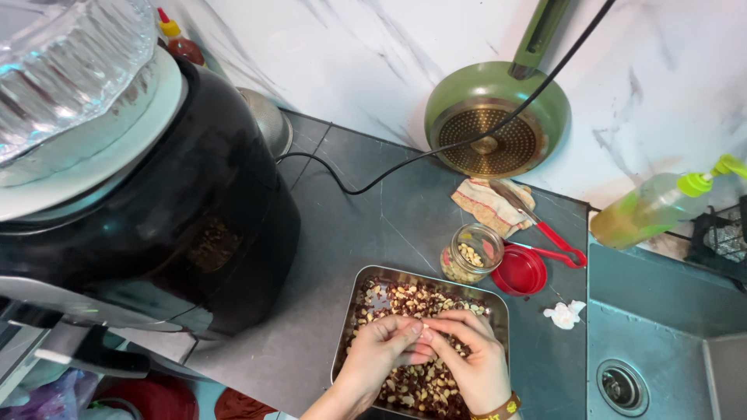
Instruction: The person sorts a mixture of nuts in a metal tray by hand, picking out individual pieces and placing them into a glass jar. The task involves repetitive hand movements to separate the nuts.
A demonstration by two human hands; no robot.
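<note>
Steel rectangular tray point(498, 307) of papery-skinned nuts point(412, 299) — left hand point(377, 354), right hand point(475, 358) pinching some together.

Brown and pale nuts point(412, 299) fill a silver tray point(348, 327) on the dark grey bench point(373, 210); red lid point(520, 271), green pan point(498, 117), white veined marble wall point(373, 54).

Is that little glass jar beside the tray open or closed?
Open. The glass jar has no lid on, nuts show inside, and the red lid lies beside it on the counter.
</note>
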